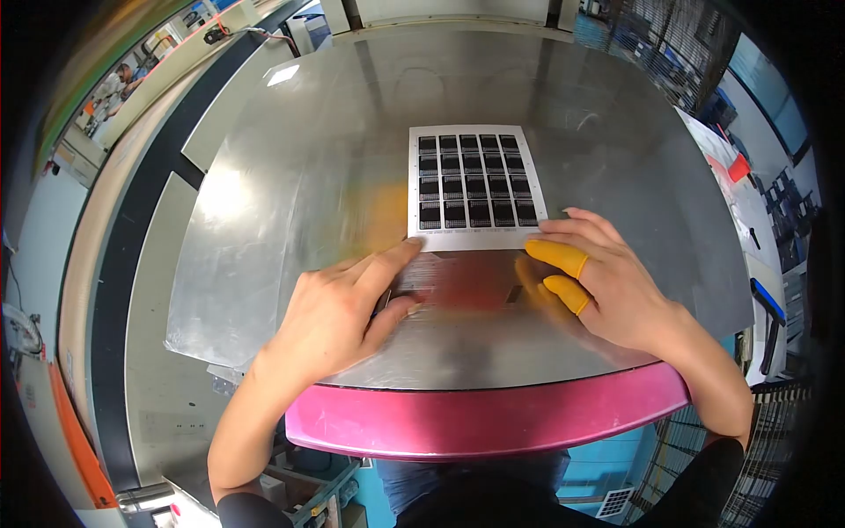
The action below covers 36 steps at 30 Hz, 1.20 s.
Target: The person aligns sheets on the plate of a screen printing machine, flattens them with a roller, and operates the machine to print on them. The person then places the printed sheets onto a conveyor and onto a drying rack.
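A white sheet (415,176) printed with rows of black rectangles lies flat on the shiny metal table (334,176). At the sheet's lower left corner, the index fingertip of my left hand (339,304) touches its edge, with the thumb apart below. My right hand (616,282) rests its fingers on the lower right corner, palm down. Yellow covers (558,257) sit on two of its digits. Neither hand grips anything; the fingers of both are spread. Their blurred reflections show in the metal.
A pink front edge (484,414) borders the metal surface. To the right stands a white side table (704,132) with a red object (738,167) and a blue-and-black tool (768,304). A person (114,88) is far off at the upper left.
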Motion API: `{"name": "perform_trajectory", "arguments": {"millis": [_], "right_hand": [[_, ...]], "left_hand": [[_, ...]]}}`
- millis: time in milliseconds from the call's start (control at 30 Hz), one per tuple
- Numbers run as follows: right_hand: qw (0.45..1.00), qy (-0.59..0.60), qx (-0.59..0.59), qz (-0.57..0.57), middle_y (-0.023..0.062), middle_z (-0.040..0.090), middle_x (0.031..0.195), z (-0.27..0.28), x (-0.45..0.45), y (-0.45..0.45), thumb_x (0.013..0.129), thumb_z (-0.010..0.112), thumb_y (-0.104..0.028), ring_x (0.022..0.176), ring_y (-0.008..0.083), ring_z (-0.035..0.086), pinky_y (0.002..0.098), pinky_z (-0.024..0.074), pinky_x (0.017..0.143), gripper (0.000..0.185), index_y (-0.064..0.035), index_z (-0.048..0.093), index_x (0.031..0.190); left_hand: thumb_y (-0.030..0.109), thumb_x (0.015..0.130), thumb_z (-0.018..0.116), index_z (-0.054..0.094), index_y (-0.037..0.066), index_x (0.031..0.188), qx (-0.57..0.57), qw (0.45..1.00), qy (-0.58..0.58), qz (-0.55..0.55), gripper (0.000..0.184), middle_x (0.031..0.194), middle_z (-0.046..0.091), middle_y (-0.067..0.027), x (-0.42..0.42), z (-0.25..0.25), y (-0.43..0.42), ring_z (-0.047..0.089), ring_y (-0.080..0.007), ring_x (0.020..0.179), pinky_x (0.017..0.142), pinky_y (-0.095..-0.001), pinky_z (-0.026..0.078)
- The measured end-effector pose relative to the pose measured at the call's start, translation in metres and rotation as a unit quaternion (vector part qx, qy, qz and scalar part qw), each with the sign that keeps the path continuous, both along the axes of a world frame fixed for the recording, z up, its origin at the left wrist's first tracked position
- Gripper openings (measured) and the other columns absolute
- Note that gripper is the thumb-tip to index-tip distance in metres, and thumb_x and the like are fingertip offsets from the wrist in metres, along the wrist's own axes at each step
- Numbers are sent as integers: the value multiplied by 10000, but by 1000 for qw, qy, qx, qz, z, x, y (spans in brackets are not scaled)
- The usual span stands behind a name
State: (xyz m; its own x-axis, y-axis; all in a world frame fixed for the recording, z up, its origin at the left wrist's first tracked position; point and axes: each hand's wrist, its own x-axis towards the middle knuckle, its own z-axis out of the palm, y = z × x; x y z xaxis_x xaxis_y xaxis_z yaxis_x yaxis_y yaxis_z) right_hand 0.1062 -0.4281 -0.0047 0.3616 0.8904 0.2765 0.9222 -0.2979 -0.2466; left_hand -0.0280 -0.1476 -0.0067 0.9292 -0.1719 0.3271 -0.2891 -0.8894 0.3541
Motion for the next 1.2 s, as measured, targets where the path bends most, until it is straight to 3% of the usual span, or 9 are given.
{"name": "perform_trajectory", "arguments": {"millis": [300,500,1200], "right_hand": [[1000,5,-7,-7,119,616,1220,4,-6,5,832,629,-63,1222,274,509,463,276,1160,358,-10,610,1186],[1000,5,4,-10,118,624,1191,5,-6,7,823,643,-57,1206,267,524,472,293,1147,350,-11,614,1169],[1000,2,7,-8,125,629,1196,6,-10,9,805,647,-45,1192,279,538,483,301,1142,336,-6,624,1138]], "left_hand": [[180,837,706,532,42,1279,19,999,-18,-27,495,1073,672,-141,-3,-2,7,662,-322,839,695,-406,534],[168,794,737,568,69,1260,-5,1000,28,-4,506,1013,662,-146,2,7,3,645,-347,793,673,-418,510],[161,788,745,591,65,1230,8,1000,-6,-22,478,1131,658,-138,-2,0,11,661,-333,828,710,-393,536]]}}
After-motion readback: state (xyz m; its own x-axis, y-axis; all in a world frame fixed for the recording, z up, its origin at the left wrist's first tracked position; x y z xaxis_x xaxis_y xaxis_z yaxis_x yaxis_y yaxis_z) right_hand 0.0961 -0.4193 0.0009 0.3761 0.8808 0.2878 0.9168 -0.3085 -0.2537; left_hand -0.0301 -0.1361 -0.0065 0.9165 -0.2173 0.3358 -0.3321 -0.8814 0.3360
